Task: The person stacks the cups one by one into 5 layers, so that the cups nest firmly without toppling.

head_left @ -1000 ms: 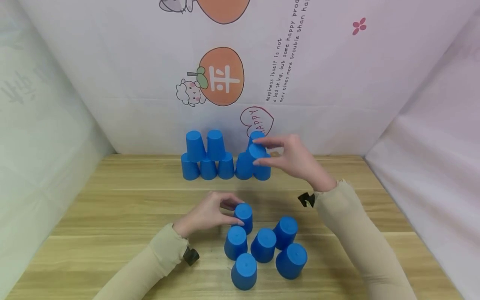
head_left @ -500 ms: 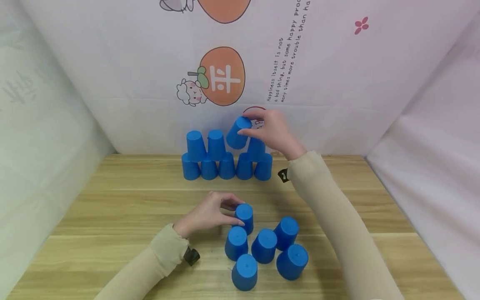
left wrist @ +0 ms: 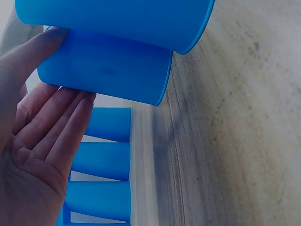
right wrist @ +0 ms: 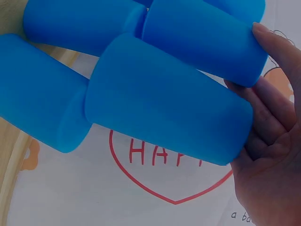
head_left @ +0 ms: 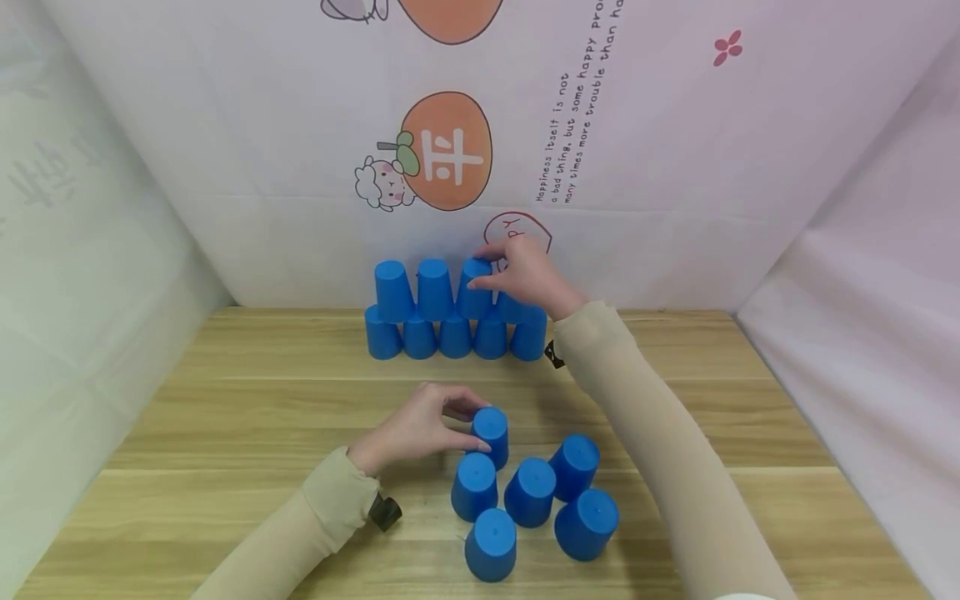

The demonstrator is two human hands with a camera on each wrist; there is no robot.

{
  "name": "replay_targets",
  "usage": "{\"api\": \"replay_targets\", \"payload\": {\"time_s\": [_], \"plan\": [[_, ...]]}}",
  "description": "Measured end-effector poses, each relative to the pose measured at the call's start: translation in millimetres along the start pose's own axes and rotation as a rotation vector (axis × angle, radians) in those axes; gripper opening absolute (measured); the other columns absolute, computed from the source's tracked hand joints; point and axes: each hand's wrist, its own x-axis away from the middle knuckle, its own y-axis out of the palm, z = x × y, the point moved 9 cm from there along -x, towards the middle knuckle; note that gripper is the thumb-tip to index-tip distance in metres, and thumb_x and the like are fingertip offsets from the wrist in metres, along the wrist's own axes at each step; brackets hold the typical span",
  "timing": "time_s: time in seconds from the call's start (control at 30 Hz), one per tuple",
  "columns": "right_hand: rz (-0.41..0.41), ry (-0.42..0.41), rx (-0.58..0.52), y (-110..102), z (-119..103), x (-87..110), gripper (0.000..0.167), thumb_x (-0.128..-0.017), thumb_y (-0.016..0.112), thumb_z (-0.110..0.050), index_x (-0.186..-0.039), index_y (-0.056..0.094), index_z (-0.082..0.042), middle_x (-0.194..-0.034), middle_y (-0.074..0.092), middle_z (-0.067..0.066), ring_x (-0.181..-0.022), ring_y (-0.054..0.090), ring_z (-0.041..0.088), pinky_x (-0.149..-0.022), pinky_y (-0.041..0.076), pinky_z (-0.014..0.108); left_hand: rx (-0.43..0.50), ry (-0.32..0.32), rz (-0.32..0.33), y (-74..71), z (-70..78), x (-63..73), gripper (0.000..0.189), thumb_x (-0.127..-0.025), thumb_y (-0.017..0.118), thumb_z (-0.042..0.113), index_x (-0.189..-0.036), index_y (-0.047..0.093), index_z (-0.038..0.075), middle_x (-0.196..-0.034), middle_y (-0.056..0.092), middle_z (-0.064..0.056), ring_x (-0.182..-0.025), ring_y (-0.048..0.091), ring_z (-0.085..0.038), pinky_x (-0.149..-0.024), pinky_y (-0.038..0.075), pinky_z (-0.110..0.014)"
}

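Note:
At the back, blue plastic cups stand upside down in two rows. My right hand pinches an upper-row cup near its top, thumb on one side and fingers on the other. This cup sits in line with its neighbours, beside the row's right-end cup, which the hand partly covers in the head view. My left hand grips another upside-down cup at the front, thumb and fingers on opposite sides. In the left wrist view that cup is partly hidden behind a nearer cup.
Several more upside-down cups stand at the front, among them a middle cup, a right cup and a nearest cup. A printed white cloth rises behind the wooden table, with white cloth at both sides.
My right hand has carried its cup leftward, up over the right-end cup, then lowered it onto the lower row, where it now stands upright in line. The left hand has stayed on its cup.

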Motion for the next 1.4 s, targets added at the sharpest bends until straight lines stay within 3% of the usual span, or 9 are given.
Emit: {"api": "replay_targets", "payload": {"time_s": [0.5,0.7,0.9,1.13,1.27,1.4], "plan": [[-0.015,0.002,-0.008,2.2,2.6,0.5,0.063,-0.086,0.084,-0.038,-0.137,0.064,-0.006,-0.133,0.065,0.009,-0.123,0.060,0.026,-0.101,0.050,0.042,0.001,0.020,0.001,-0.3,0.3,-0.4,0.043,-0.083,0.087,0.033,-0.120,0.070,0.019,-0.112,0.070,0.014,-0.103,0.067,-0.005,-0.091,0.054,-0.028],[0.040,-0.044,-0.021,-16.4,-8.2,13.6,0.063,-0.085,0.085,-0.038,-0.137,0.065,-0.009,-0.136,0.064,0.009,-0.128,0.055,0.028,-0.104,0.047,0.046,-0.008,0.003,0.005,0.1,-0.7,-0.3,0.043,-0.083,0.087,0.035,-0.120,0.070,0.020,-0.112,0.070,0.015,-0.103,0.067,-0.005,-0.091,0.054,-0.029],[0.106,-0.148,0.004,-46.1,-32.1,42.2,0.060,-0.083,0.087,-0.032,-0.135,0.067,-0.010,-0.136,0.064,0.008,-0.120,0.059,0.026,-0.101,0.049,0.046,-0.002,0.006,0.007,0.1,-1.5,-0.4,0.043,-0.083,0.087,0.036,-0.120,0.071,0.021,-0.111,0.070,0.015,-0.103,0.067,-0.005,-0.092,0.055,-0.033],[0.081,-0.219,0.025,-58.5,-35.6,86.2,0.058,-0.083,0.088,-0.029,-0.135,0.068,-0.012,-0.133,0.066,0.006,-0.128,0.057,0.026,-0.106,0.045,0.051,0.000,0.015,0.008,-0.3,-1.6,0.0,0.042,-0.084,0.086,0.035,-0.120,0.070,0.020,-0.111,0.070,0.015,-0.103,0.067,-0.006,-0.092,0.055,-0.034],[0.017,-0.193,0.012,-50.5,-20.3,114.9,0.057,-0.084,0.087,-0.035,-0.134,0.068,-0.014,-0.133,0.066,0.004,-0.125,0.060,0.027,-0.101,0.049,0.054,0.004,0.010,0.006,-0.4,-1.6,-0.5,0.042,-0.084,0.086,0.036,-0.120,0.070,0.020,-0.111,0.070,0.015,-0.104,0.067,-0.006,-0.093,0.055,-0.035],[-0.062,-0.103,-0.001,-32.6,2.0,146.6,0.058,-0.085,0.083,-0.043,-0.135,0.067,-0.019,-0.134,0.065,0.001,-0.125,0.059,0.028,-0.098,0.050,0.056,0.011,0.004,0.004,0.1,-2.8,-1.3,0.042,-0.084,0.087,0.036,-0.120,0.070,0.021,-0.111,0.070,0.015,-0.104,0.067,-0.006,-0.093,0.055,-0.037]]}}
